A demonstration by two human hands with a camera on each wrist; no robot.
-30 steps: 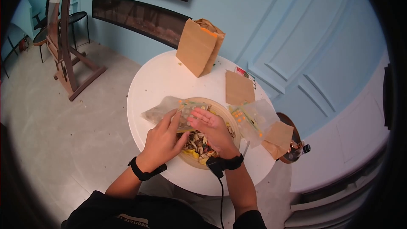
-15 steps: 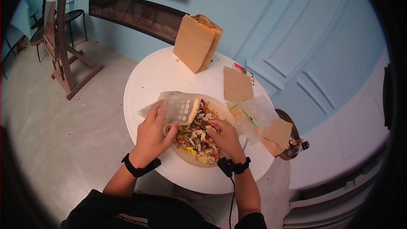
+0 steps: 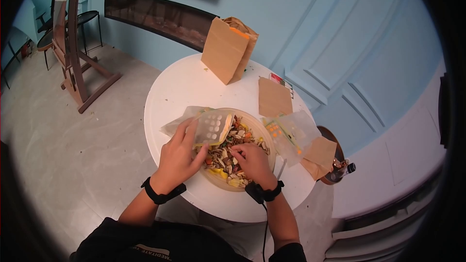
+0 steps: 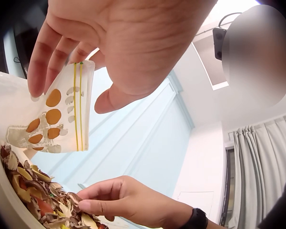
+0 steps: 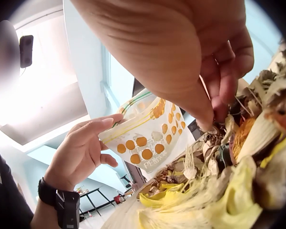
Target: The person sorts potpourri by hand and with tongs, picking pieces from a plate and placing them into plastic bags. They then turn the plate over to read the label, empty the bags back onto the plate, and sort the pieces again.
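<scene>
A wide tan bowl (image 3: 273, 151) holds a potpourri-like mix (image 3: 228, 154) of dried petals, slices and yellow pieces. A frosted zip bag (image 3: 212, 125) with round spots leans over the bowl's left side, its mouth turned to the right. My left hand (image 3: 177, 157) rests against this bag with fingers nearly straight; in the left wrist view the thumb (image 4: 112, 100) stands apart from it. My right hand (image 3: 255, 162) reaches into the mix, thumb and fingers pinching a small dried piece (image 4: 74, 196). Its fingertips partly hide that piece.
A brown paper bag (image 3: 228, 51) stands at the back of the round white table (image 3: 165, 87). To the right lie a flat paper bag (image 3: 274, 97), another frosted zip bag (image 3: 298, 131), a crumpled paper bag (image 3: 320, 155) and a metal utensil (image 3: 280, 169). Beyond the edge stands a bottle (image 3: 347, 171).
My right hand has left the zip bag's mouth and gone down to the right into the dried mix, where it now pinches a piece. The left hand stays at the bag, whose mouth turned rightward.
</scene>
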